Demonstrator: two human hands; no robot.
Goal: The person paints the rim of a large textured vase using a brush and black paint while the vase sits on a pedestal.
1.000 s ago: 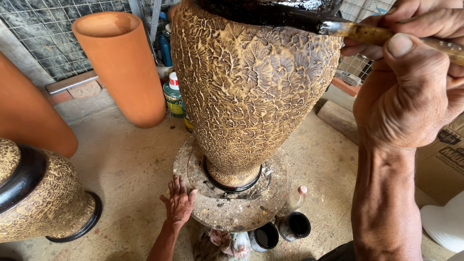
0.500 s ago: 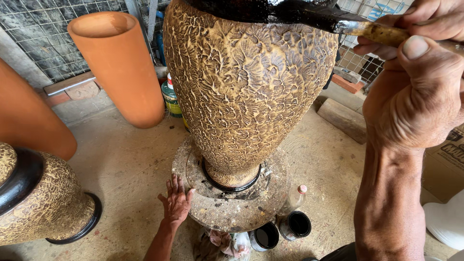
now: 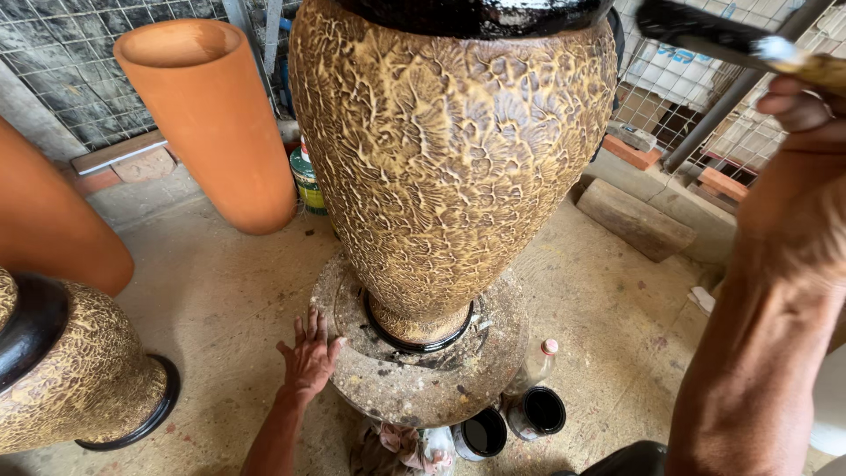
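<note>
A tall vase (image 3: 454,167) with a cracked yellow-brown surface and a black-painted rim stands on a round turntable (image 3: 423,388). My left hand (image 3: 308,357) rests flat with fingers spread against the turntable's left edge. At the upper right, my right hand (image 3: 806,167) grips a paintbrush (image 3: 731,40) with black bristles, held just right of the vase's rim and apart from it.
Two plain orange clay pots (image 3: 207,115) stand at the left, and a finished textured vase (image 3: 75,379) lies at the lower left. Two small black paint cans (image 3: 515,423) and a plastic bottle (image 3: 538,361) sit below the turntable. A green can (image 3: 308,181) and wire fencing (image 3: 70,70) stand behind.
My right hand and brush have moved right, off the vase's rim. The view has drawn closer to the vase. My left hand has stayed at the turntable's edge.
</note>
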